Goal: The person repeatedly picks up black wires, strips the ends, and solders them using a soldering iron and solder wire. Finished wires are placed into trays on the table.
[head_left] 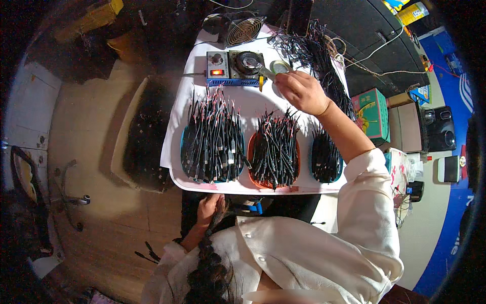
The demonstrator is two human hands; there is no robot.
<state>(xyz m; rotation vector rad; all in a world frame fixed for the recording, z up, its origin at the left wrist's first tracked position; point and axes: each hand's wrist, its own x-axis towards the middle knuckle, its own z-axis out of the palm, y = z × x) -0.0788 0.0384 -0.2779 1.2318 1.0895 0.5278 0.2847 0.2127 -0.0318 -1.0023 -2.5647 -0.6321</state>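
Note:
My right hand [302, 92] reaches over the far part of the white table. Its fingers are pinched on a flat, pale strip [267, 72], whose tip is at the rim of a round solder pot [248, 63]. What kind of strip it is I cannot make out. A small round tin [280, 67] with a greenish rim stands just beyond the fingers. My left hand [208, 209] is low, at the table's near edge, with its fingers curled; whatever they may hold is hidden. Between the hands, black cables with bared reddish ends fill a blue basket [183, 161] and an orange basket [249, 175].
Another blue basket of cables [327, 158] stands at the right. The pot's control box [217, 65] has a lit orange switch. Behind are a round-grilled fan [244, 32] and a heap of long black cables [324, 66]. A green box [372, 115] stands right of the table.

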